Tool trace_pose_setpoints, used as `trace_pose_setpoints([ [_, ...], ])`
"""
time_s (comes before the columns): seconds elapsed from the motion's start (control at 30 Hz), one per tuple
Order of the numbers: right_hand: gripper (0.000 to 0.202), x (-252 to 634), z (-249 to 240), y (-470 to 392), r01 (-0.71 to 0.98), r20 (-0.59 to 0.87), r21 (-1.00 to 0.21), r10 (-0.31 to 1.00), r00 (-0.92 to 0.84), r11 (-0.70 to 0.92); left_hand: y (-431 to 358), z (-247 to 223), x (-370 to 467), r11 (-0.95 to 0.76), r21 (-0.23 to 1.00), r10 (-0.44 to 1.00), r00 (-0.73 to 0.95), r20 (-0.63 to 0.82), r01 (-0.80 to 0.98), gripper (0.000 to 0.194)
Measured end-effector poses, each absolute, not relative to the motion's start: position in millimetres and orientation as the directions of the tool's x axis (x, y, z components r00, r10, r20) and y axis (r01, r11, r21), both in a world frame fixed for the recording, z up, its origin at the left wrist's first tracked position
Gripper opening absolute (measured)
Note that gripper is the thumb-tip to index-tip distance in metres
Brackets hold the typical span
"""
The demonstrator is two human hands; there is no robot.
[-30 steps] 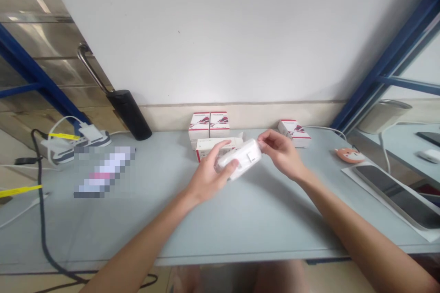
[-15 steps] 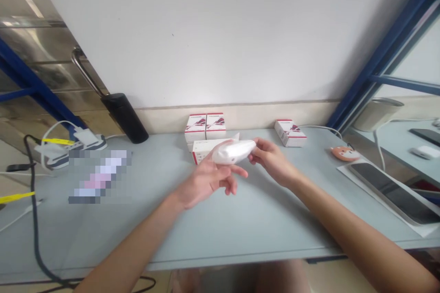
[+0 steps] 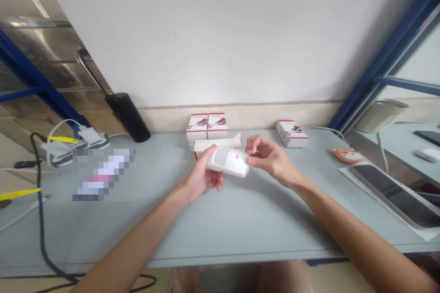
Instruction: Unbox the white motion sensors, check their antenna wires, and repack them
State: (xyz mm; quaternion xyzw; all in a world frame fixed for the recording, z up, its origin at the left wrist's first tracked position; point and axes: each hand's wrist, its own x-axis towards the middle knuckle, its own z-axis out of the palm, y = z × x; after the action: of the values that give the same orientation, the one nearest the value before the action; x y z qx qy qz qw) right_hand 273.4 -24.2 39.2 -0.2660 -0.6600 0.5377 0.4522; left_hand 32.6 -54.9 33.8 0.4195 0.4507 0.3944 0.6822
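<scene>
A white rounded plastic device (image 3: 228, 160) is held up over the grey-blue table, its curved face turned upward. My left hand (image 3: 202, 175) grips its left end, thumb on top and fingers underneath. At the device's right end is my right hand (image 3: 266, 155), thumb and index finger pinched close by its edge; whether they grip it or something small is hard to make out. Directly behind the device lies a white box (image 3: 202, 145) with an open flap, partly covered by the device and my left hand.
Two red-and-white boxes (image 3: 207, 127) stand at the wall, another box (image 3: 292, 133) to their right. A black cylinder (image 3: 128, 118), a power strip (image 3: 82, 147) and a blurred-out item (image 3: 103, 175) are left. An orange animal-face object (image 3: 347, 154) and a dark-screened device (image 3: 395, 194) are right.
The white device has turned, its curved face now toward me. My left hand has shifted left and closed round its end; my right fingers have changed their hold at the right edge.
</scene>
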Motion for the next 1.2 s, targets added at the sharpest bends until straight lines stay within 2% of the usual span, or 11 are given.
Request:
trace_pose_setpoints([
  [0.07,0.049,276.0,38.6,-26.5,-0.112,0.210,-0.978,0.786,-0.581,0.179,-56.1,35.3,32.2,0.264,0.962,0.925,0.300,-0.232,-0.072,0.063],
  [0.17,0.095,273.5,32.5,-30.7,-0.041,0.105,-0.993,0.647,-0.755,0.114,-57.9,36.3,35.4,0.087,0.991,0.968,0.227,-0.109,0.103,0.064],
  [0.3,0.103,264.3,26.3,-28.8,-0.058,0.126,-0.991,0.708,-0.695,0.119,-54.2,35.5,33.9,-0.175,0.939,0.984,0.078,0.159,0.295,0.068],
  [0.37,0.101,263.7,26.9,-23.3,-0.062,0.139,-0.990,0.815,-0.562,0.125,-48.6,34.0,26.3,-0.343,0.795,0.916,-0.008,0.401,0.500,0.058],
  [0.43,0.100,267.4,27.0,-15.4,-0.053,0.134,-0.991,0.919,-0.370,0.123,-40.9,30.4,15.3,-0.401,0.522,0.809,0.023,0.588,0.753,0.043],
  [0.5,0.101,273.5,23.4,-6.1,0.038,0.124,-0.991,0.983,-0.136,0.130,-32.5,24.3,3.6,-0.385,0.287,0.783,0.146,0.605,0.877,0.047],
  [0.6,0.098,280.5,11.4,5.6,0.253,0.163,-0.957,0.984,0.068,0.141,-22.0,13.7,-9.9,-0.371,0.149,0.821,0.249,0.514,0.916,0.052],
  [0.67,0.094,280.0,4.4,8.6,0.295,0.184,-0.941,0.982,0.045,0.163,-18.2,8.9,-14.7,-0.378,0.159,0.837,0.264,0.479,0.912,0.050],
  [0.8,0.096,268.4,7.5,0.6,0.137,0.182,-0.974,0.983,0.007,0.179,-18.7,6.6,-13.5,-0.420,0.280,0.835,0.246,0.492,0.863,0.046],
  [1.03,0.113,257.7,28.7,-23.5,-0.060,0.335,-0.941,0.940,-0.061,0.332,-31.1,5.3,10.0,-0.440,0.662,0.878,0.135,0.459,0.607,0.044],
  [1.2,0.086,262.0,26.6,-22.5,-0.033,0.400,-0.916,0.911,-0.096,0.399,-34.2,4.6,20.1,-0.388,0.773,0.905,0.047,0.424,0.501,0.044],
])
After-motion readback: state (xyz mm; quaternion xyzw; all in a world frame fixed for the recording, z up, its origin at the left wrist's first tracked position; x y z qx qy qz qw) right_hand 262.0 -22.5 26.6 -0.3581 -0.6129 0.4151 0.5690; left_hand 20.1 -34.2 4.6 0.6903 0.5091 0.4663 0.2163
